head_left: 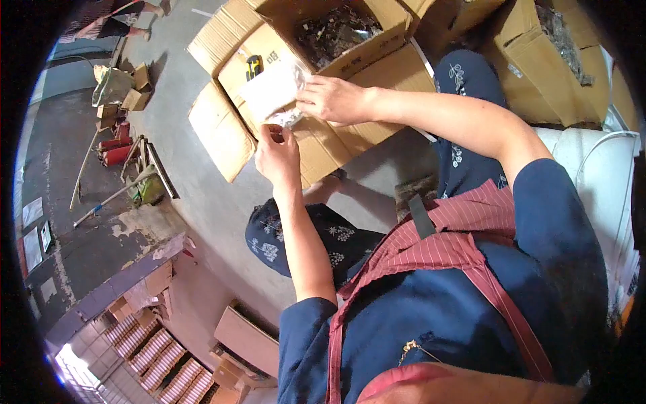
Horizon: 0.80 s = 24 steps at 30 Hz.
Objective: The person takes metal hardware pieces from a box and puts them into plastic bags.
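A white, partly see-through plastic bag (272,87) lies on the flattened flap of a cardboard box (336,140). My right hand (333,99) is closed on the bag's right edge, fingers bent over it. My left hand (277,156) is in a pinch just below the bag, thumb and forefinger together; what lies between them is too small to make out. Near both fingertips is a small clump of shiny, clear material (289,118). Above the bag lies a yellow-and-black utility knife (254,66).
Behind the flap stands an open carton (410,27) holding many small dark and shiny pieces. Another open carton (531,74) with similar pieces is at the right. Red cylinders (116,149) and long-handled tools lie on the floor at left. Another person's legs (111,27) show far left.
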Motion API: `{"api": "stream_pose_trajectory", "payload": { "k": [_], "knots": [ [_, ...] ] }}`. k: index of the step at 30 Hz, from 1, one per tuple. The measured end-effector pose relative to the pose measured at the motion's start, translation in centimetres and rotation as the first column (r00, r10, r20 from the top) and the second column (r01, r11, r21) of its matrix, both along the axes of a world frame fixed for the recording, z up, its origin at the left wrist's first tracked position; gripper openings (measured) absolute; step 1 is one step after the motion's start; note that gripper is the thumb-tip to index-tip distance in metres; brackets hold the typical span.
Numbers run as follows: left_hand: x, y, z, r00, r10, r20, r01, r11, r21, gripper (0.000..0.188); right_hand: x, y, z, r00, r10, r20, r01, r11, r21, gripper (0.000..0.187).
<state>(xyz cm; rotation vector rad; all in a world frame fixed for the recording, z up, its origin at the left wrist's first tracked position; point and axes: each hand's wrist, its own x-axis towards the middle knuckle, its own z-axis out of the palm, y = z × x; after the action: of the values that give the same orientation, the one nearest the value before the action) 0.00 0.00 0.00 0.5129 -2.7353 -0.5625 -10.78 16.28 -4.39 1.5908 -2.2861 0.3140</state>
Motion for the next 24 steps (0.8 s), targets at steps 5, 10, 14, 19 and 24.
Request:
{"api": "stream_pose_trajectory", "payload": {
  "k": [5,10,14,19,24],
  "knots": [
    [-1.0,0.2,1.1,0.994,-0.01,-0.109,0.023,0.993,0.112,0.012,-0.7,0.2,0.8,0.997,0.062,-0.046,-0.068,0.988,-0.14,0.048],
    [-0.8,0.4,1.6,0.945,-0.077,-0.318,0.104,0.992,0.07,0.013,-1.0,-0.1,0.8,0.997,0.029,0.074,-0.01,0.969,-0.245,0.052],
    [-0.3,0.4,2.8,0.884,-0.069,-0.463,0.159,0.975,0.157,0.009,-1.2,0.5,4.5,0.981,0.124,0.146,-0.033,0.858,-0.512,0.021],
    [-1.1,-0.2,2.3,0.923,-0.047,-0.382,0.12,0.978,0.169,0.015,-0.5,2.8,7.6,0.965,0.246,0.094,-0.153,0.816,-0.557,0.027],
    [-1.5,0.5,1.6,0.932,-0.143,-0.333,0.323,0.743,0.585,0.019,0.2,4.2,9.1,0.965,0.242,0.101,-0.142,0.806,-0.574,0.028]
  ]
}}
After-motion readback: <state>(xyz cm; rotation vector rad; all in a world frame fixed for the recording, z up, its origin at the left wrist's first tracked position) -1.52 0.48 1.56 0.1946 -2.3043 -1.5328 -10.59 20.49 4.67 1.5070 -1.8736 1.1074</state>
